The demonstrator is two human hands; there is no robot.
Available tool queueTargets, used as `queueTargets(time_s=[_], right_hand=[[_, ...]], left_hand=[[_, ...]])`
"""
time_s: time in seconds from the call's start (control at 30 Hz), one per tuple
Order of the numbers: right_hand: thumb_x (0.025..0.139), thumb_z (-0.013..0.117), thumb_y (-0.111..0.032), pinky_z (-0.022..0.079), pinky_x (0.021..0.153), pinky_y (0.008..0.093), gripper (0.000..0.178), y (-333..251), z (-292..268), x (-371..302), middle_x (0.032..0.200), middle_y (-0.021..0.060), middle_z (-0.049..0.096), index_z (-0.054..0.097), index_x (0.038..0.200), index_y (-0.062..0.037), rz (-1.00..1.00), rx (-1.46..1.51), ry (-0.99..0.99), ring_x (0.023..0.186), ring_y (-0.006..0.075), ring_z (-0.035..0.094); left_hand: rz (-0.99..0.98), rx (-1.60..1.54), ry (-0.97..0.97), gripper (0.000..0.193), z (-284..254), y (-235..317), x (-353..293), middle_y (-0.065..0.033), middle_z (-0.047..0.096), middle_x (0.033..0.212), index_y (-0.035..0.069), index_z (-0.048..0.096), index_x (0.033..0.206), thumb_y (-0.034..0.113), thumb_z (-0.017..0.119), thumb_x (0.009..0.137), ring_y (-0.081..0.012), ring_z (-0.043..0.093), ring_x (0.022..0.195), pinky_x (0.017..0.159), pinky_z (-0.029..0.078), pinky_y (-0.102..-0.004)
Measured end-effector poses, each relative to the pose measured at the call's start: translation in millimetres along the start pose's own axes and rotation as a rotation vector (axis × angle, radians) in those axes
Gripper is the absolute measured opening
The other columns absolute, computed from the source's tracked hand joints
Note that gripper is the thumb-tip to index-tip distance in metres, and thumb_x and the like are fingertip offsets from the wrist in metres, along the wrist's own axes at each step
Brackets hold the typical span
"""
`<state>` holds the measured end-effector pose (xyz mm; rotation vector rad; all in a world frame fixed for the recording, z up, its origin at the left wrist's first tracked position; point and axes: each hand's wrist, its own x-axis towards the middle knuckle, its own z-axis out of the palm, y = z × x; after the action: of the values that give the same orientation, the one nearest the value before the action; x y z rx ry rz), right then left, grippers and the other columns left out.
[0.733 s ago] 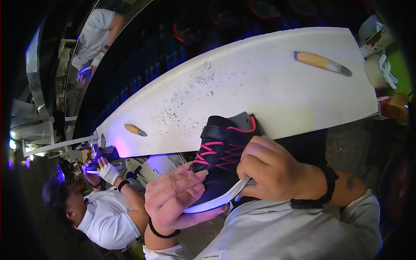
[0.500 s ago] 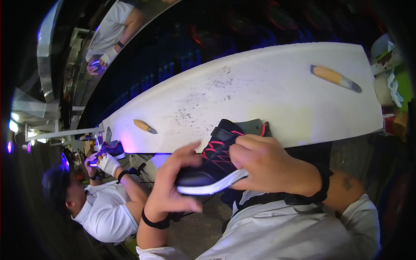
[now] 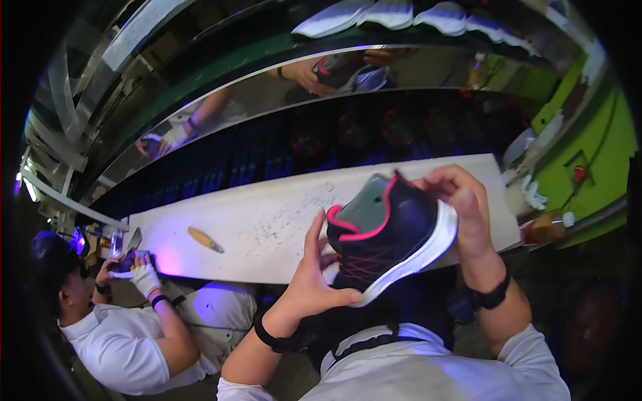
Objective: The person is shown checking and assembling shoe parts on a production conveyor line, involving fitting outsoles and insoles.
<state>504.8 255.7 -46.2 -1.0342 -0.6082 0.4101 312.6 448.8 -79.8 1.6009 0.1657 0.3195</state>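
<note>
Between my two hands, above the near edge of the white worktop (image 3: 267, 214), is a black sneaker (image 3: 408, 224) with a white sole, red lacing and red collar trim. A grey insert (image 3: 364, 210) fills its opening. My left hand (image 3: 313, 277) grips the toe end, its thumb along the sole edge and its fingers on the far side. At the heel, my right hand (image 3: 468, 207) holds on with bent fingers beside the collar. The toe is hidden by my left hand and the tilt of the shoe.
A wooden-handled knife (image 3: 204, 238) lies on the worktop's left part. At left, a co-worker (image 3: 127, 321) with a gloved hand holds another shoe (image 3: 127, 267). Several white soles (image 3: 388, 13) line the upper shelf. A bottle (image 3: 550, 227) stands at right, near a green panel (image 3: 595, 147).
The sneaker has been raised and turned, so its opening and heel now show. My right hand has shifted to the heel; my left has closed on the toe end. The view has tilted upward.
</note>
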Motion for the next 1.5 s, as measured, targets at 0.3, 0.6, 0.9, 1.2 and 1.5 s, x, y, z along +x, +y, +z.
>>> queueTargets(time_s=[0.3,0.6,0.9,1.2,1.5], right_hand=[[0.086,0.034,-0.087,0.035,0.111,0.0353,0.110,23,39,16,0.149,0.0169,0.040,0.021,0.159,-0.0057,0.114,-0.012,-0.310,0.132,0.0254,0.045],[0.090,0.047,-0.078,0.048,0.090,0.0317,0.088,31,55,15,0.113,0.0098,0.062,0.055,0.129,0.0002,-0.118,-0.288,-0.220,0.104,0.0183,0.060],[0.100,0.048,-0.054,0.053,0.093,0.0435,0.054,50,69,5,0.117,0.0113,0.058,0.053,0.128,-0.0071,0.055,0.307,0.038,0.106,0.0230,0.060],[0.095,0.035,-0.074,0.047,0.087,0.0307,0.086,14,41,1,0.111,0.0125,0.061,0.051,0.131,0.0026,-0.196,-0.482,-0.208,0.098,0.0180,0.059],[0.086,0.042,-0.079,0.032,0.113,0.0441,0.106,-26,9,-59,0.143,0.0226,0.048,0.031,0.151,0.0039,0.190,-0.200,-0.335,0.132,0.0307,0.047]], left_hand=[[-0.093,0.786,-0.057,0.062,7,97,56,-0.0150,0.072,0.079,-0.002,0.064,0.100,0.030,0.096,0.058,-0.0268,0.074,0.075,0.072,0.058,-0.0335],[-0.096,0.762,-0.093,0.067,-12,83,48,-0.0122,0.073,0.086,-0.003,0.067,0.109,0.024,0.097,0.056,-0.0180,0.072,0.080,0.078,0.056,-0.0301],[-0.093,0.499,0.053,0.063,-18,70,32,-0.0115,0.073,0.086,-0.004,0.066,0.107,0.020,0.096,0.058,-0.0154,0.071,0.081,0.078,0.056,-0.0292],[0.128,1.041,-0.117,0.063,23,95,55,-0.0185,0.067,0.076,-0.001,0.061,0.095,0.033,0.095,0.055,-0.0380,0.068,0.069,0.065,0.055,-0.0399],[0.487,1.256,-0.235,0.086,67,94,8,-0.0082,0.063,0.071,-0.010,0.062,0.109,0.064,0.081,0.068,-0.0205,0.062,0.053,0.048,0.049,-0.0326]])
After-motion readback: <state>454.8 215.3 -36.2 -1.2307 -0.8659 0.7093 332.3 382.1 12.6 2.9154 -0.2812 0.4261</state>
